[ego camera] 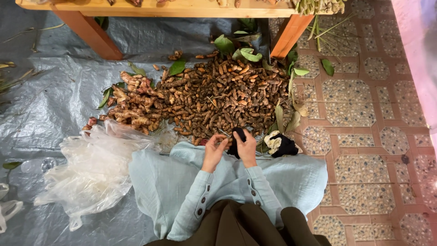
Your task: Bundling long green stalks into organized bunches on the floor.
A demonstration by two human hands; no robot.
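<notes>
Both Hands on a Black Cloth Beside a Heap of Roots

Seated on the floor, a person in a pale blue garment holds a black cloth (236,139) just above the lap, at the near edge of a broad pile of brown roots (218,98). The left hand (214,152) has its fingers curled in against the lower left side of the cloth, pinching it. The right hand (247,148) closes around the cloth from the right, fingers bent over the fabric. The two hands sit close together with the cloth between them.

Just to the right of the right hand, a second bundle, part black and part cream (281,145), lies on the floor, near but apart from the hands. The pile of roots spreads over a grey tarpaulin (54,95); at its left end the pieces are paler and knobbier (134,102). Green leaves (246,53) lie scattered along the far edge of the pile and down its right side.

Left of the person's lap lies a crumpled heap of clear plastic bags (95,164), touching the pale garment. A wooden bench (182,8) stands beyond the pile, with its orange legs on the tarpaulin and on the patterned tiled floor (364,114).
</notes>
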